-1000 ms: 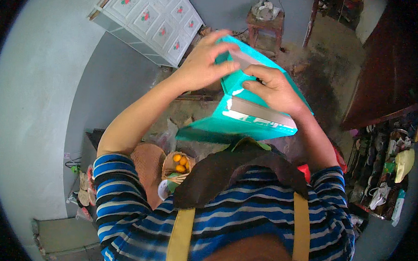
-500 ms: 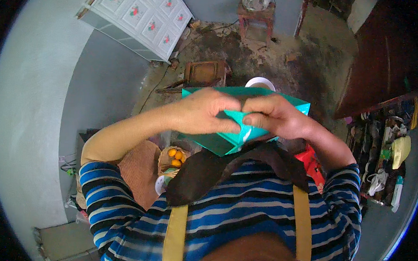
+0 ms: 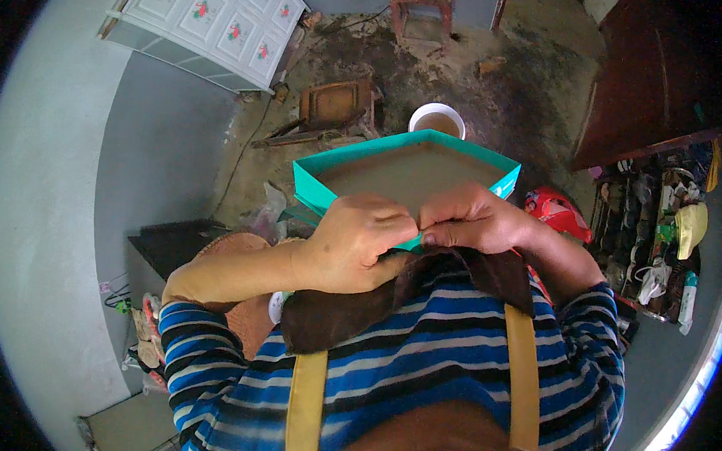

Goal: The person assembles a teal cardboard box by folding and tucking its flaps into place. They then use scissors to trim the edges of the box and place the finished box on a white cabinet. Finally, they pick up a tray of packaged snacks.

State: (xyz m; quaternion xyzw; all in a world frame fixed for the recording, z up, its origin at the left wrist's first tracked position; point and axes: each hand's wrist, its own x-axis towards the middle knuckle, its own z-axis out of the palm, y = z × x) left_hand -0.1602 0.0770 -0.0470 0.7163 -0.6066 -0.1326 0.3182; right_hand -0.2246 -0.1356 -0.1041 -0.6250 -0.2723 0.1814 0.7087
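Note:
A teal cardboard box [image 3: 318, 192] with low walls and a grey-brown inside is held in front of my body, its open side toward me. My left hand [image 3: 364, 242] pinches the wall at the near corner, its thumb partly hidden. Beside it, almost touching, my right hand [image 3: 476, 219] grips the same corner with thumb and bent fingers. Both hands cover most of that corner. Just under it lies the dark brown bib of an apron [image 3: 348, 311] with yellow straps.
Past the box stands a white bucket [image 3: 416, 118] with brownish contents. A low wooden chair [image 3: 332, 103] is on the stained floor. To the right are a red bag [image 3: 558, 211] and a cluttered rack [image 3: 646, 240]. A white cabinet [image 3: 216, 22] stands far left.
The box has tipped so its inside now shows broadly. My left hand has moved lower and its fingers have closed more at the corner. The whole view has shifted slightly.

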